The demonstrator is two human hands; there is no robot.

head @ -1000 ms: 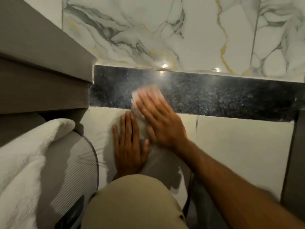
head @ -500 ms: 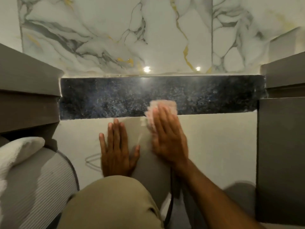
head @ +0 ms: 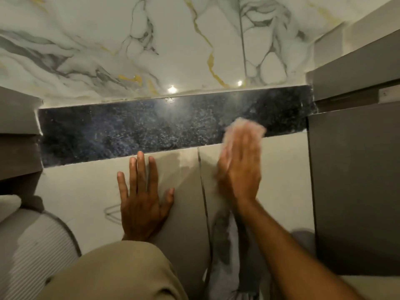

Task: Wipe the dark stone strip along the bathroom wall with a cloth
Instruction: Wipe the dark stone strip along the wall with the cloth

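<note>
A dark speckled stone strip (head: 134, 128) runs across the wall between white veined marble above and plain pale tile below. My right hand (head: 241, 167) presses a pale pink cloth (head: 245, 127) flat against the strip's right part, near its lower edge; the hand and cloth are blurred. My left hand (head: 142, 195) lies flat on the pale tile below the strip, fingers spread, holding nothing.
Grey cabinet panels flank the strip: one on the left (head: 17, 131), one on the right (head: 355, 180). A ribbed white fixture (head: 32, 252) sits at lower left. My bent knee in beige trousers (head: 116, 276) fills the bottom centre. A grout line (head: 202, 185) splits the pale tile.
My right hand has slid the cloth rightward along the strip, from its left part to near its right end. The view has shifted right. My left hand stays flat on the tile.
</note>
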